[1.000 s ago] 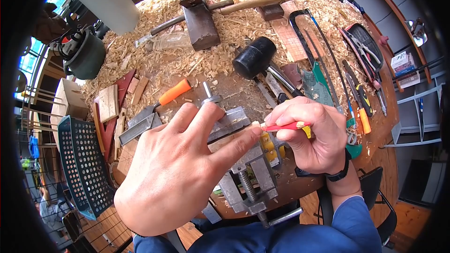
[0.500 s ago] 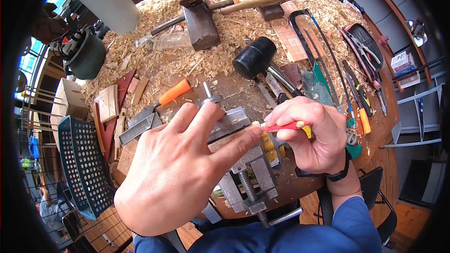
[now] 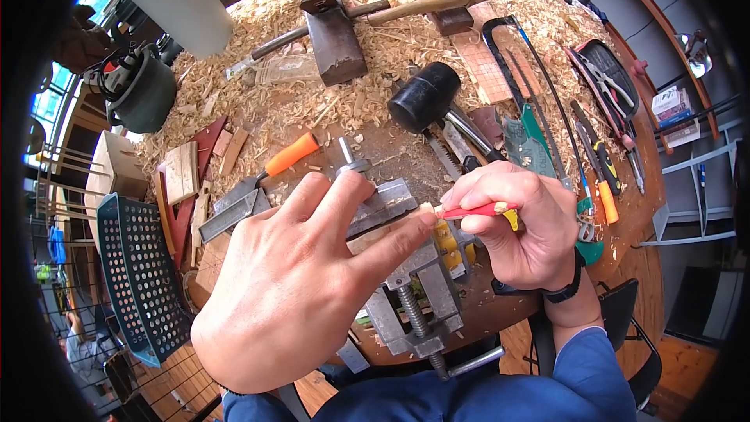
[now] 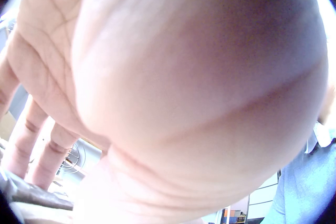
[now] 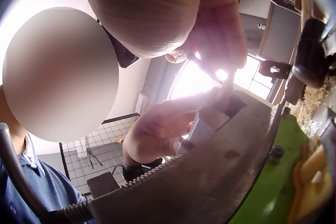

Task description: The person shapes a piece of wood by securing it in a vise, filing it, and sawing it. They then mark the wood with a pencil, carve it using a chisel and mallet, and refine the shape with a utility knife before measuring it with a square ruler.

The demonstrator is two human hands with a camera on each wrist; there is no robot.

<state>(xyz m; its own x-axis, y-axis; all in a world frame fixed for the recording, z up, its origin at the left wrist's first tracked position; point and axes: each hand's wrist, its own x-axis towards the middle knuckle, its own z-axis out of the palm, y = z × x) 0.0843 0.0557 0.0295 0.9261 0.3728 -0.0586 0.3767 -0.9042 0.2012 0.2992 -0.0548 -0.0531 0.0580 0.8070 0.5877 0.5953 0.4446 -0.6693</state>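
In the head view a small vise (image 3: 385, 319) sits at the table's near edge, and a pale wood piece (image 3: 426, 208) shows at its top. My left hand (image 3: 285, 297) lies over the vise with fingers spread, covering most of the wood. Its thumb stretches along the wood, tip close to the exposed end. My right hand (image 3: 531, 227) pinches a red pencil (image 3: 476, 211), its point right at the wood's end beside the left thumb. The right wrist view shows the wood end (image 5: 212, 118) above the vise's metal side. The left palm (image 4: 184, 77) fills the left wrist view.
Beyond the vise lie a black mallet (image 3: 424, 96), an orange-handled tool (image 3: 291, 153), wood planes (image 3: 334, 39) and heaped shavings (image 3: 258, 101). A hacksaw (image 3: 500, 51) and pliers (image 3: 613, 86) are at the right. A perforated basket (image 3: 144, 281) stands at left.
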